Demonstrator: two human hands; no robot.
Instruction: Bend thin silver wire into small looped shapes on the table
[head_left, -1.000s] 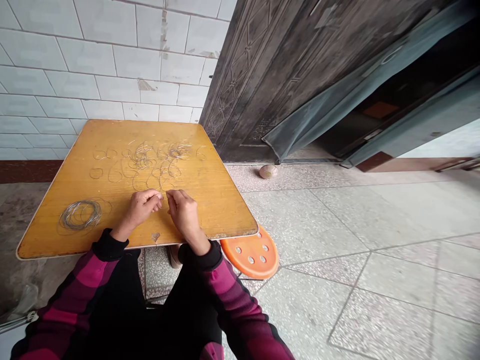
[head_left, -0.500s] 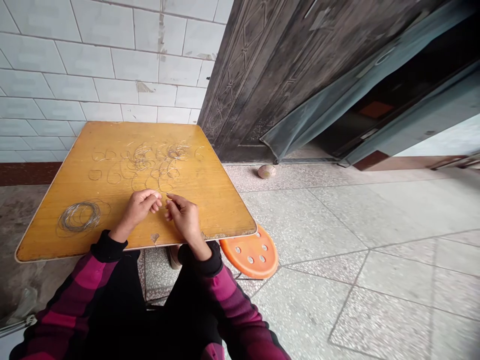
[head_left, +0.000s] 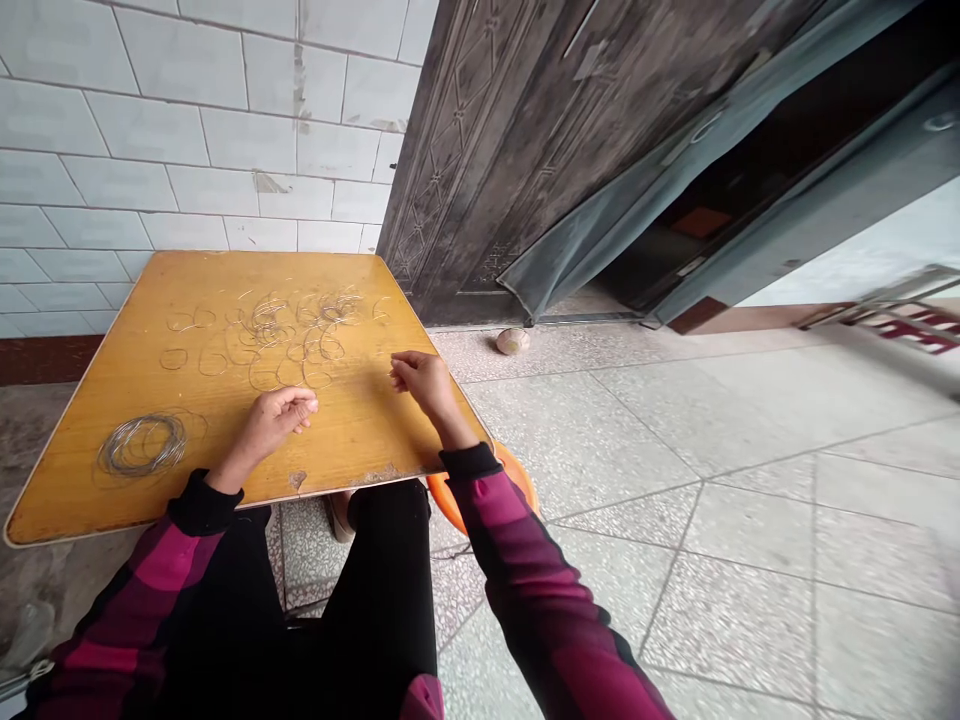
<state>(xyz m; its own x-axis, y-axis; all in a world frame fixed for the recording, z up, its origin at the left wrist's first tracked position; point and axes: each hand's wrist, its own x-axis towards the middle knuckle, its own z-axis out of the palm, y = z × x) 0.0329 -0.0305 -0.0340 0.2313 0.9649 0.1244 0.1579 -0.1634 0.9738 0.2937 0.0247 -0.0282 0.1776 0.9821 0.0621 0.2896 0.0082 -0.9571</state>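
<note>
A yellow wooden table (head_left: 352, 440) stands in front of me against a white tiled wall. Several loose thin wire loops (head_left: 277, 335) lie scattered over its far half. A coil of grey wire (head_left: 142, 445) rests near its left front corner. My left hand (head_left: 274, 420) lies on the table near the front edge, fingers curled in a pinch on something too thin to make out. My right hand (head_left: 420, 378) hovers near the table's right edge, fingers pinched together, seemingly on a fine wire I cannot clearly see.
An orange plastic stool (head_left: 442, 495) peeks out under the table's right front corner. A dark metal door (head_left: 525, 150) stands open at the right, with a round pale object (head_left: 513, 341) on the floor by its threshold. Speckled floor tiles spread to the right.
My right hand has moved away from my left hand, to the right and further out over the table edge. My left hand stayed roughly in place. The camera has turned slightly right.
</note>
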